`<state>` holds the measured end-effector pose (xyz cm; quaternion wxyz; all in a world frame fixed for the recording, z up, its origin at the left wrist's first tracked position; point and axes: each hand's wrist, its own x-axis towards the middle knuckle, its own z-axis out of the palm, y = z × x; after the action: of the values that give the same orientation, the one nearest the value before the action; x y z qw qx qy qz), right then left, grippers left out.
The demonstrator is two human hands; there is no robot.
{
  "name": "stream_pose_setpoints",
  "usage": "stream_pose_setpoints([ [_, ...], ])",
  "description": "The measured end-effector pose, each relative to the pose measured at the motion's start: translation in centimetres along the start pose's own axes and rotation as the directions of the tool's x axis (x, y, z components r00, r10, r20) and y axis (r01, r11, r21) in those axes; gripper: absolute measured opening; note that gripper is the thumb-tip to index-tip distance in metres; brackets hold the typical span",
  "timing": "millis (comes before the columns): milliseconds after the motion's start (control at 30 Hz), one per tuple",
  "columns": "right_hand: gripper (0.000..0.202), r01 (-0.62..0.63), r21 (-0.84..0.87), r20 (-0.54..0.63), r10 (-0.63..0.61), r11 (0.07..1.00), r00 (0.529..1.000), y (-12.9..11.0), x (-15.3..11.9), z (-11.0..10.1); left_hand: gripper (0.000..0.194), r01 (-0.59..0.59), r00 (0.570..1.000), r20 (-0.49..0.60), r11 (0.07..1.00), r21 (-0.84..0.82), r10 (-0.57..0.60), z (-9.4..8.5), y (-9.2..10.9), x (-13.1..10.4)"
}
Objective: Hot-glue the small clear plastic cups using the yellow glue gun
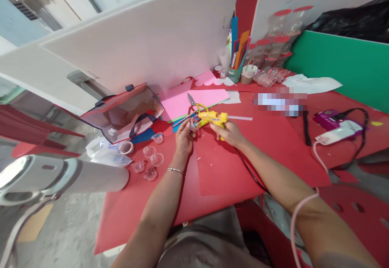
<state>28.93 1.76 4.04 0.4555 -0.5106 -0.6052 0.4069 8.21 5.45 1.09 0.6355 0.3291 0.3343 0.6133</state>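
My right hand (228,133) is wrapped round the handle of a yellow glue gun (217,118), whose black cord trails down past my forearm. Its nozzle end points left, toward my left hand (184,135). Between the fingers of that hand is a small clear plastic cup (194,125), close to the glue gun. A thin twisted stick seems to lie at the same fingers; whether they hold it too I cannot tell. Just beyond the hands lie yellow-handled scissors (192,99), on pink paper sheets (178,103). Several loose clear cups (157,159) stand left of my left wrist.
A tote bag (121,114) and a roll of tape (126,148) are at the left. A white cylindrical appliance (91,174) juts in beside the table edge. Behind stand a can of coloured strips (234,74) and stacked jars (276,43). A white power strip (337,134) lies right.
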Motion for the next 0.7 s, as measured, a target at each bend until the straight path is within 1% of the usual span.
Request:
stream_pose_setpoints([
  [100, 0.041, 0.087, -0.168, 0.042, -0.081, 0.982, 0.996, -0.17, -0.26, 0.23, 0.042, 0.012, 1.0, 0.001, 1.0, 0.017, -0.012, -0.02, 0.05, -0.09],
  [167, 0.04, 0.111, -0.224, 0.038, -0.106, 0.968, 0.994, -0.1, -0.23, 0.25, 0.042, 0.021, 1.0, -0.002, 1.0, 0.02, -0.021, -0.05, 0.06, -0.1],
  [333, 0.037, 0.142, -0.256, 0.042, -0.136, 0.956, 0.99, -0.01, -0.27, 0.18, 0.042, 0.026, 1.0, -0.003, 1.0, 0.01, -0.026, -0.13, 0.03, 0.02],
  [533, 0.035, 0.133, -0.28, 0.037, -0.128, 0.951, 0.991, 0.01, -0.44, 0.27, 0.04, 0.031, 0.999, -0.018, 0.999, 0.013, -0.031, -0.19, -0.07, 0.1],
  [700, 0.034, 0.136, -0.296, 0.046, -0.128, 0.945, 0.991, 0.29, -0.46, 0.27, 0.04, 0.028, 1.0, -0.007, 1.0, -0.011, -0.028, -0.2, -0.06, 0.08],
])
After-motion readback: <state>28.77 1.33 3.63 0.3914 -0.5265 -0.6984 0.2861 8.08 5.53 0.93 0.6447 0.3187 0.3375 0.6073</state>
